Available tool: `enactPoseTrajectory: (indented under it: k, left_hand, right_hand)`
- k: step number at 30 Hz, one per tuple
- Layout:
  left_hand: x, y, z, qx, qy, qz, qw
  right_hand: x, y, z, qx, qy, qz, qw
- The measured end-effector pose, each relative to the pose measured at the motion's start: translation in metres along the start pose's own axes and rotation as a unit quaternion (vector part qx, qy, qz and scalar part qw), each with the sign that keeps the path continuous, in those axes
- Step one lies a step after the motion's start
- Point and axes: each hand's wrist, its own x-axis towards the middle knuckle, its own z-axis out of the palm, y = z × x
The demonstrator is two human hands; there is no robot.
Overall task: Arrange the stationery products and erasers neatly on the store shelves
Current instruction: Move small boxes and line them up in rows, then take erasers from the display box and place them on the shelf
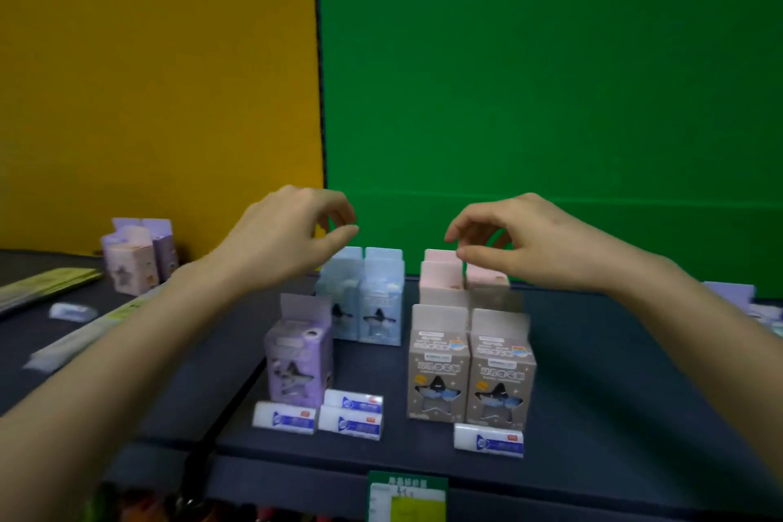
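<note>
On the dark shelf (593,373) stand small product boxes: two grey ones (470,373) at the front, pink ones (442,275) behind them, two light blue ones (368,301) to their left, and a purple one (298,356) front left. Three white erasers with blue labels (322,415) lie before the purple box, and another eraser (489,441) lies before the grey boxes. My left hand (292,233) hovers above the blue boxes, fingers loosely curled, holding nothing. My right hand (517,237) hovers over the pink boxes, fingers loosely curled, its fingertips just at the box tops.
More purple boxes (135,254) stand at the back left on the neighbouring shelf, beside flat green packets (46,284), a long pale packet (80,339) and a small loose eraser (72,311). A green price tag (406,496) hangs on the front edge. Yellow and green panels back the shelves.
</note>
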Motion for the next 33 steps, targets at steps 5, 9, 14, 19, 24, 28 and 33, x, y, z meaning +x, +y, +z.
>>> enactPoseTrajectory:
  k: [5, 9, 14, 19, 24, 28, 33]
  left_hand:
    - [-0.053, -0.019, -0.018, -0.009, 0.026, -0.055, 0.998]
    - [-0.088, -0.021, -0.023, -0.035, 0.024, -0.057, 0.997]
    - [-0.118, -0.026, -0.018, -0.06, 0.011, -0.059, 0.996]
    - [-0.139, -0.031, -0.005, -0.082, -0.051, -0.031, 0.995]
    - [-0.154, -0.03, 0.019, -0.071, -0.099, 0.008, 0.993]
    - [-0.16, -0.031, 0.036, -0.047, -0.116, 0.024, 0.992]
    - [-0.156, -0.035, 0.044, -0.057, -0.139, 0.032, 0.988]
  right_hand:
    - [0.01, -0.037, 0.02, -0.005, -0.009, -0.047, 0.999]
    - [0.008, -0.056, 0.033, 0.001, -0.006, -0.055, 0.998]
    - [-0.001, -0.082, 0.051, -0.008, -0.013, -0.065, 0.998]
    - [-0.018, -0.107, 0.069, -0.025, -0.024, -0.043, 0.998]
    - [-0.036, -0.116, 0.098, -0.048, -0.064, -0.004, 0.997]
    - [-0.043, -0.116, 0.115, -0.099, -0.085, 0.026, 0.991]
    - [-0.046, -0.115, 0.122, -0.137, -0.09, 0.047, 0.985]
